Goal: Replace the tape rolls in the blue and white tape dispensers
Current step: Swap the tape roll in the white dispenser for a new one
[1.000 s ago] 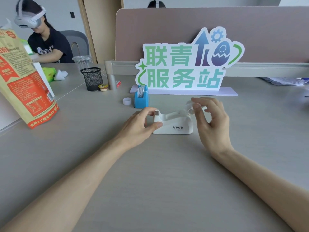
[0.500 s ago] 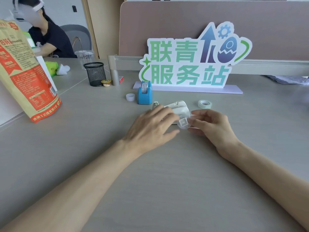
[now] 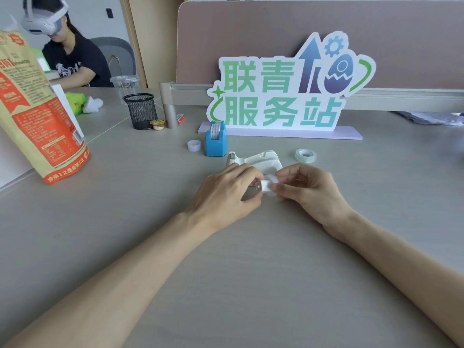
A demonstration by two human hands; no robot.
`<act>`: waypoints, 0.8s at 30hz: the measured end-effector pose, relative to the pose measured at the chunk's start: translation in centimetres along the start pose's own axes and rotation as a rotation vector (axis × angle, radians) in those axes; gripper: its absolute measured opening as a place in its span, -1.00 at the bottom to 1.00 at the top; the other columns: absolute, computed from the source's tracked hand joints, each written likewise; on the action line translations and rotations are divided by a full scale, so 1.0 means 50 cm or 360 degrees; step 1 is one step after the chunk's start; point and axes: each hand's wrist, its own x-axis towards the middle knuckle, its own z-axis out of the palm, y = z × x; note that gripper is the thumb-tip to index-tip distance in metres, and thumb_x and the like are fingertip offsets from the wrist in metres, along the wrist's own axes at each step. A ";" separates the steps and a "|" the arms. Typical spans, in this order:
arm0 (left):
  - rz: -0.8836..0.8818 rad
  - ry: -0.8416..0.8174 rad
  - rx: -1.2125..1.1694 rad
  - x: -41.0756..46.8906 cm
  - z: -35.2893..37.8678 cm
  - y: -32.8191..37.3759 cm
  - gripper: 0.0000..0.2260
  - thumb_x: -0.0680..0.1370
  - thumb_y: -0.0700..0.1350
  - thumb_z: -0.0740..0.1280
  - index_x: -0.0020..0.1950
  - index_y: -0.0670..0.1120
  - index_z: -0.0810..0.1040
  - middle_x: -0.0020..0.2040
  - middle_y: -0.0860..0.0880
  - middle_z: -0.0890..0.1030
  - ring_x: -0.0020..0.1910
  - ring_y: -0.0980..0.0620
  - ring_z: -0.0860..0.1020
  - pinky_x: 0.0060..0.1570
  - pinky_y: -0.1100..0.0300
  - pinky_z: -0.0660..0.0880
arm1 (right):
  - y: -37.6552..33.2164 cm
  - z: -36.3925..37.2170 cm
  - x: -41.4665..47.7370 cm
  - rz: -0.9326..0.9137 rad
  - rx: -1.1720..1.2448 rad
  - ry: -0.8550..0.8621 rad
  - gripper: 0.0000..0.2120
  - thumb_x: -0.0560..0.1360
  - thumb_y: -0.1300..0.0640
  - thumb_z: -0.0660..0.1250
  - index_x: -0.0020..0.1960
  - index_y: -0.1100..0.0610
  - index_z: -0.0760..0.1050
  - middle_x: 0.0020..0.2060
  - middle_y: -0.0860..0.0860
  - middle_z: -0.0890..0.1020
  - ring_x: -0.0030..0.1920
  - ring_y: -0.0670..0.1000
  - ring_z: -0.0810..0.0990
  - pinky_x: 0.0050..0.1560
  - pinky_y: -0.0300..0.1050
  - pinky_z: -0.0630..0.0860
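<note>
The white tape dispenser (image 3: 261, 160) stands on the grey table, just beyond my hands, with no roll visible in it. A small white spool core (image 3: 266, 185) is pinched between my left hand (image 3: 226, 194) and my right hand (image 3: 310, 189), close to the table in front of the dispenser. A fresh clear tape roll (image 3: 305, 155) lies flat to the right of the dispenser. Behind and to the left, the blue tape dispenser (image 3: 216, 139) holds a roll. An empty white core (image 3: 193, 145) stands beside it.
A large standing sign (image 3: 278, 94) and a divider panel close the back. A black mesh pen cup (image 3: 140, 110) and a small snack cup (image 3: 157, 124) sit at back left. A tall printed bag (image 3: 37, 116) leans at the left. Another person sits at far left.
The clear roll went from my right hand onto the table at the right. The dispenser was tipped and set back. Both hands came together in front of it on the white core.
</note>
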 end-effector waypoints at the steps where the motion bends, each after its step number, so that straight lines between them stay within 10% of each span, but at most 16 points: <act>1: -0.0013 0.0008 -0.0009 0.000 0.000 0.000 -0.84 0.45 -0.02 0.31 -0.01 0.00 0.52 -0.11 0.10 0.60 -0.07 0.04 0.56 -0.30 0.04 0.54 | 0.000 -0.001 0.000 -0.0008 -0.0015 0.0009 -0.84 0.38 0.27 0.52 -0.08 0.19 0.60 -0.26 -0.08 0.67 -0.25 -0.09 0.63 -0.12 -0.22 0.57; 7: -0.0085 0.0033 -0.0009 -0.001 0.004 -0.002 -0.84 0.44 -0.02 0.28 -0.02 -0.01 0.53 -0.12 0.10 0.59 -0.08 0.07 0.54 -0.30 0.08 0.52 | 0.004 0.003 -0.003 -0.0202 -0.0548 -0.0012 -0.87 0.39 0.22 0.51 -0.13 0.08 0.59 -0.16 -0.05 0.67 -0.07 -0.08 0.64 -0.05 -0.19 0.56; 24: -0.0347 0.0229 -0.0109 0.004 0.001 -0.005 -0.88 0.46 -0.06 0.34 -0.02 0.00 0.52 -0.11 0.12 0.58 -0.20 0.19 0.37 -0.26 0.11 0.50 | 0.011 0.007 0.011 -0.0070 -0.0471 0.0082 -0.95 0.50 0.12 0.39 -0.05 0.01 0.62 -0.14 -0.10 0.68 -0.09 -0.12 0.61 -0.03 -0.23 0.47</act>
